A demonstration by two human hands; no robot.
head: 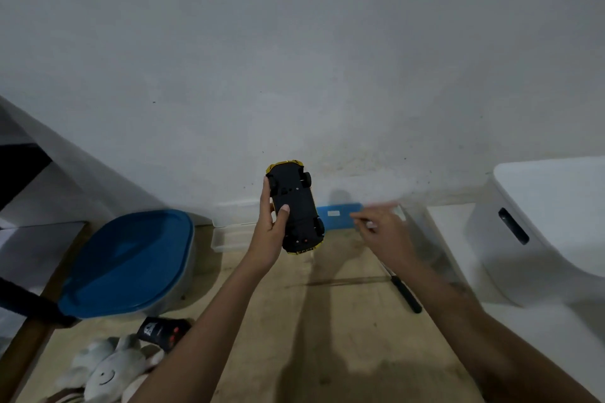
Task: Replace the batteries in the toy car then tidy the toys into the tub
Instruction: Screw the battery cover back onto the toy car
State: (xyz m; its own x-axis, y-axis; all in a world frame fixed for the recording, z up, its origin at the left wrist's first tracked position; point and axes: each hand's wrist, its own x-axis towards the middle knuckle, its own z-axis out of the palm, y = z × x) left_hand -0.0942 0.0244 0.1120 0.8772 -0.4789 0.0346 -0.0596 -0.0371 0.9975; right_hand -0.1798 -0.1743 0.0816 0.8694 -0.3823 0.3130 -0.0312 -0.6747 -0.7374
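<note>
Toy car [296,209] battery change, access step; judged from an underside that appears closed, no cell yet out.

Nearest the viewer, at 7 o'clock in the frame, a plush toy [108,373] lies on the floor with a black remote control [163,332] just beyond it. At 4 o'clock a black-handled screwdriver [404,293] lies on the floor, touched by neither hand. At 8 o'clock stands a blue-lidded container [131,258].

At mid-frame the left hand [270,232] holds the car clear of the floor, belly up, nose towards 12 o'clock; the fingers curl round one flank and the thumb presses flat on the black underside. The right hand [381,229], at 3 o'clock from the car and apart from it, is motion-blurred: the fingers look loosely extended, but whether they pinch anything small cannot be told.

Beyond the hands a clear tub [229,235] with a blue latch [340,213] sits against the wall; which container is the toys' tub cannot be told.

Next move, as a judgement: the right hand must free the battery cover, probably with the screwdriver, while the left hand keeps the underside level.
</note>
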